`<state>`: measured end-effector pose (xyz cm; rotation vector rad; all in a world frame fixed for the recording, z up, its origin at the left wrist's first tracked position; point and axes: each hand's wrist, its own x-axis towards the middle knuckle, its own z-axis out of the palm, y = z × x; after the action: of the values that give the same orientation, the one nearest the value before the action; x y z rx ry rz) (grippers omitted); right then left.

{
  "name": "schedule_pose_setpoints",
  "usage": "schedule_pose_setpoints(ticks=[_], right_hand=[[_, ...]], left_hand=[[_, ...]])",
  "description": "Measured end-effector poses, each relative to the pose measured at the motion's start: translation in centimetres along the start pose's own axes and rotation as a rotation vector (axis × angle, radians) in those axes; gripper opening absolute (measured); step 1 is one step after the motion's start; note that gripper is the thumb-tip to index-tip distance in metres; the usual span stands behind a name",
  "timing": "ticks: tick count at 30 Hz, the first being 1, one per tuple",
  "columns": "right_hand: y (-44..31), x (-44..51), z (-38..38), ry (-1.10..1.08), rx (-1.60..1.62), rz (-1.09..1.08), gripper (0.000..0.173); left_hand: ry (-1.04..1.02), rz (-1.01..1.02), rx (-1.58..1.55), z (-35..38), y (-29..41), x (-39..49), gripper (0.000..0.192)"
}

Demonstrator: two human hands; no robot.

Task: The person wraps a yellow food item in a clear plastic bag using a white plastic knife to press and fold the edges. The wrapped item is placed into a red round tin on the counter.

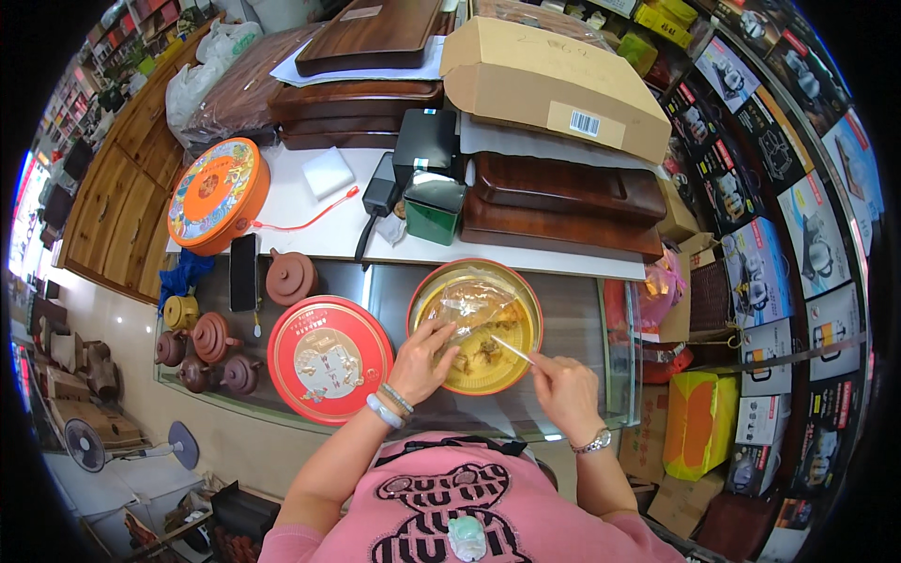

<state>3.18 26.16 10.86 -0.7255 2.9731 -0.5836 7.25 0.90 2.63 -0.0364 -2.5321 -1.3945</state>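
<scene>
A round gold-coloured tin (533, 352) with a red rim sits before me on a glass-topped counter. Inside it lies a brownish piece in a clear plastic wrapper (468, 302), with dark loose crumbs (490, 347) on the tin's bottom. The fingers of my left hand (424, 357) hold the near left edge of this wrapped piece, the thumb over the tin. My right hand (566, 395) grips a thin, pale, pointed tool (512, 348), perhaps a tea pick; its tip reaches over the crumbs. A red round tin lid (331, 415) lies just left of the tin.
Several clay teapots (211, 338) and a smartphone (244, 272) are at the left. A raised white shelf (563, 263) behind carries a green container (433, 211), dark wooden trays (563, 218), an orange tin (211, 197) and a cardboard box (556, 84). Boxed goods (760, 260) line the right.
</scene>
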Motion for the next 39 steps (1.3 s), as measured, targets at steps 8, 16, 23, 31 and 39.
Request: schedule_pose_setpoints(ticks=[8,16,23,31,39], right_hand=[[3.9,1.4,0.6,0.004,0.063,-0.107,0.023],[6.9,3.5,3.7,0.008,0.225,-0.245,0.024],[7.7,3.8,2.8,-0.009,0.050,-0.360,0.032],[5.4,2.8,1.0,-0.060,0.119,-0.194,0.034],[4.8,1.9,0.4,0.066,0.071,-0.190,0.036]], left_hand=[[0.009,-0.002,0.001,0.2,-0.4,-0.1,0.037],[0.041,0.046,0.038,1.5,-1.7,-0.5,0.037],[-0.075,-0.017,-0.077,1.7,-2.1,0.1,0.037],[-0.094,0.028,-0.097,1.0,-1.8,1.4,0.031],[0.116,0.014,-0.198,2.2,-2.9,1.2,0.027]])
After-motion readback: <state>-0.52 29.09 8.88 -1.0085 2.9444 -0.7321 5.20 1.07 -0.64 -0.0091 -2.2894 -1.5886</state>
